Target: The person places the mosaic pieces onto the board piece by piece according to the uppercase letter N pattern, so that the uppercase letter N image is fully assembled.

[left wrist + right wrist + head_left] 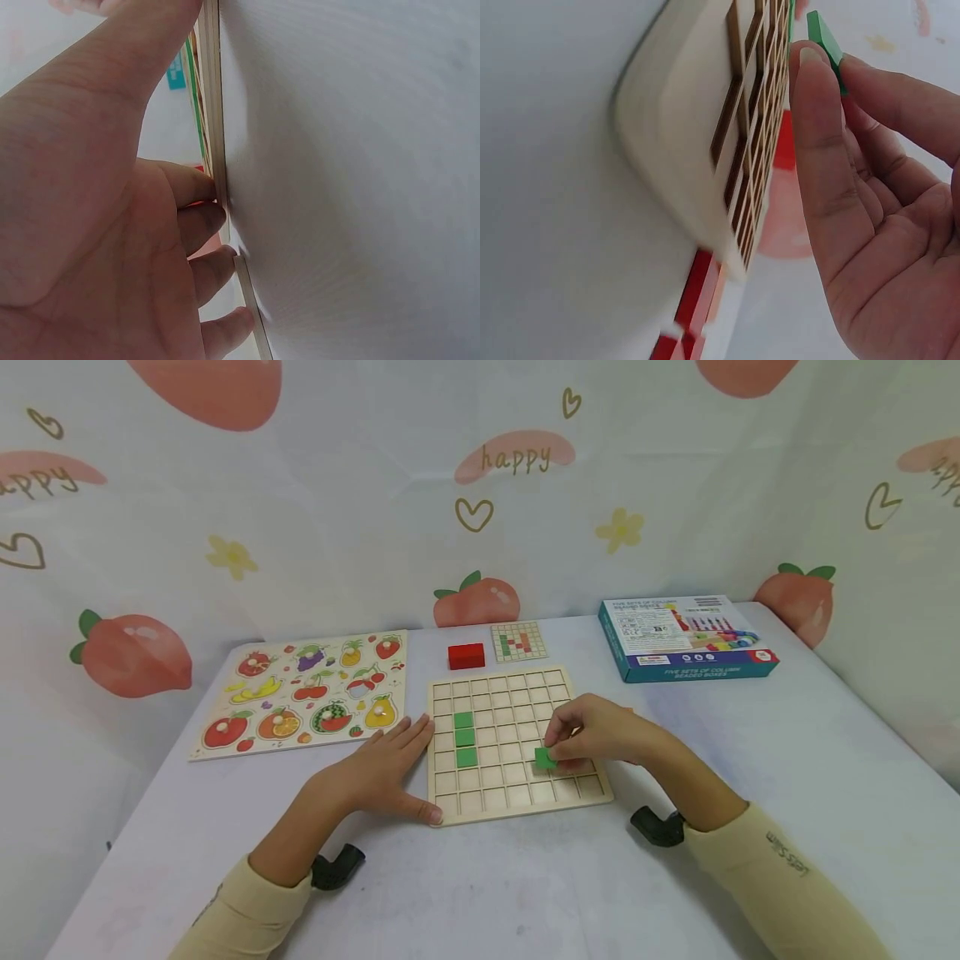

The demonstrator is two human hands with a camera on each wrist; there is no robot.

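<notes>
A pale wooden grid board [495, 783] lies on the table, with three green tiles [465, 737] in a column on its left side. My left hand [378, 774] is spread along the board's left side, thumb at the near corner and fingertips at the edge. In the left wrist view, its fingers [206, 229] reach the board's rim. Between thumb and fingertips my right hand [600, 732] pinches a green square tile [545, 758] over the right part of the grid. The right wrist view shows this tile [826, 52] tilted, above the board's surface.
Behind the board are a red block [467, 657] and a small pattern card [519, 642]. A fruit puzzle board [300, 693] lies at left, a teal box [686, 639] at back right. Red pieces [696, 294] lie beside the board, mostly hidden by my right arm in the head view.
</notes>
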